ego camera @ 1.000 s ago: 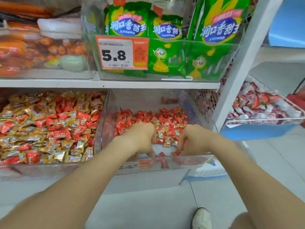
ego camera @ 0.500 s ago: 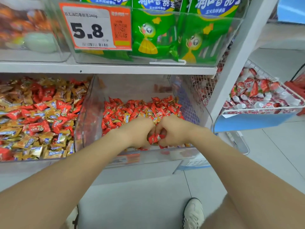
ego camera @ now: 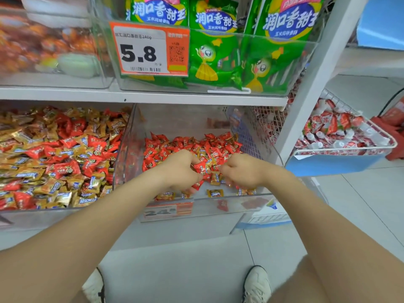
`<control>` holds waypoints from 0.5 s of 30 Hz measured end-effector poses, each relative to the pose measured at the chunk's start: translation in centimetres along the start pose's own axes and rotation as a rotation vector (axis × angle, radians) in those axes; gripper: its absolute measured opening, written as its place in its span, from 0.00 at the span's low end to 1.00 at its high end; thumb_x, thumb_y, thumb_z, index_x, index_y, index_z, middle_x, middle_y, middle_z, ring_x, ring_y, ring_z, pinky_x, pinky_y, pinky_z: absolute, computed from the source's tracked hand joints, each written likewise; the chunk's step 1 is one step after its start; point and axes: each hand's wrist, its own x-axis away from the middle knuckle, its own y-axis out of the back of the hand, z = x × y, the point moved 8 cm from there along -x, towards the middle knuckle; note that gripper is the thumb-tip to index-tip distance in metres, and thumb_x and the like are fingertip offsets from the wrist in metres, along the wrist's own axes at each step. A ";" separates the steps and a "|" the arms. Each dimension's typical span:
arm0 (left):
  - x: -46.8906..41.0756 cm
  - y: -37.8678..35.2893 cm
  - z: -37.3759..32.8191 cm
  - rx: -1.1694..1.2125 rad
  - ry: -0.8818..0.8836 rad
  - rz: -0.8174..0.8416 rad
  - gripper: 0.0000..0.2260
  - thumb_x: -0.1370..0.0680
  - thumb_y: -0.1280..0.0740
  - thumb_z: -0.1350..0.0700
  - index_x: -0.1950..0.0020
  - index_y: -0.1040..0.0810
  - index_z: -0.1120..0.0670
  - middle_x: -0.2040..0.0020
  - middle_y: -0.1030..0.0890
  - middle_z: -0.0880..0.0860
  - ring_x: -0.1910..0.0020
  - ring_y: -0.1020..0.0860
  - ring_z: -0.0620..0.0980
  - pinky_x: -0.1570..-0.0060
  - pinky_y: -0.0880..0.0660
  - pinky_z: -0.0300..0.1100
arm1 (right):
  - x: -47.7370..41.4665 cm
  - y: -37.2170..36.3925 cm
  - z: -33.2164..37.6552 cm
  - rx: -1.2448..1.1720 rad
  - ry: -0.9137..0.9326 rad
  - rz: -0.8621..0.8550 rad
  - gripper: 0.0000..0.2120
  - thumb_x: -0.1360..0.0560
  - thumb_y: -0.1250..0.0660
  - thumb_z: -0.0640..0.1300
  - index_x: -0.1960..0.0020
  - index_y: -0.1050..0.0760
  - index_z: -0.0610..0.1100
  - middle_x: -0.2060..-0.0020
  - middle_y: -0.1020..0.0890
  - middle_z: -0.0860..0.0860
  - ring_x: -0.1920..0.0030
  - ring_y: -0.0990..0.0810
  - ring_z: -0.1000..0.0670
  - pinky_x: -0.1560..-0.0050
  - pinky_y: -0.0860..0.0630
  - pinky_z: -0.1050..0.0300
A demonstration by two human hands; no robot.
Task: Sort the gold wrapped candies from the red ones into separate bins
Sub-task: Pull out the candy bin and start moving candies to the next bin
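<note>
Two clear bins stand side by side on the lower shelf. The left bin [ego camera: 65, 215] holds a mix of gold candies [ego camera: 52, 186] and red candies [ego camera: 65, 169]. The middle bin [ego camera: 218, 206] holds mostly red candies [ego camera: 192, 145], with a few gold candies [ego camera: 215, 193] near its front wall. Both my hands are inside the middle bin. My left hand [ego camera: 179, 169] grips a bunch of red candies [ego camera: 202, 168]. My right hand [ego camera: 240, 171] is curled over candies beside it; what it holds is hidden.
The shelf above [ego camera: 142, 96] carries a bin of green snack bags [ego camera: 218, 57] with a 5.8 price tag [ego camera: 148, 51]. A white upright post [ego camera: 314, 79] stands right of the middle bin. A wire basket [ego camera: 349, 149] of red-white sweets hangs at right. My shoes [ego camera: 255, 283] stand on the tiled floor.
My hands came together over the candies half a second ago and have now drawn slightly apart. The left hand now holds a bunch of red candies. The view shifted.
</note>
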 end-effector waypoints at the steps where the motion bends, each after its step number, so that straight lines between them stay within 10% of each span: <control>1: 0.3 0.2 -0.1 0.033 0.006 -0.017 0.25 0.16 0.32 0.59 0.20 0.34 0.59 0.37 0.20 0.60 0.61 0.12 0.49 0.71 0.23 0.36 | -0.1 -0.9 -0.3 0.017 -0.011 0.075 0.17 0.16 0.42 0.41 0.55 0.18 0.36 0.64 0.17 0.48 0.65 0.20 0.49 0.61 0.21 0.54; 4: 1.2 0.7 -0.4 0.045 -0.031 -0.064 0.27 0.15 0.34 0.57 0.17 0.39 0.55 0.38 0.19 0.61 0.63 0.13 0.47 0.64 0.18 0.44 | -0.1 -2.3 0.2 0.089 0.002 0.188 0.13 0.17 0.39 0.37 0.46 0.15 0.42 0.60 0.18 0.56 0.60 0.21 0.58 0.59 0.27 0.65; 8: 1.8 0.3 -0.7 0.003 -0.069 -0.080 0.26 0.15 0.34 0.57 0.18 0.37 0.53 0.47 0.18 0.57 0.65 0.14 0.45 0.67 0.19 0.46 | -0.9 -2.7 -0.1 0.253 -0.124 0.160 0.27 0.29 0.25 0.66 0.69 0.28 0.44 0.73 0.27 0.50 0.69 0.28 0.46 0.64 0.28 0.54; 12: 2.5 0.4 -1.2 -0.037 -0.104 -0.094 0.24 0.15 0.33 0.56 0.19 0.34 0.52 0.48 0.18 0.55 0.65 0.14 0.45 0.66 0.19 0.47 | -1.2 -3.5 0.2 0.302 -0.163 0.221 0.15 0.31 0.24 0.46 0.68 0.27 0.43 0.74 0.26 0.48 0.67 0.27 0.44 0.63 0.27 0.50; 15: 3.4 1.9 -1.7 -0.126 -0.171 -0.196 0.19 0.17 0.31 0.55 0.25 0.26 0.52 0.52 0.18 0.52 0.56 0.14 0.51 0.59 0.20 0.46 | -0.9 -2.3 1.7 0.254 -0.109 0.117 0.19 0.25 0.29 0.53 0.68 0.29 0.44 0.73 0.27 0.49 0.68 0.28 0.45 0.63 0.28 0.52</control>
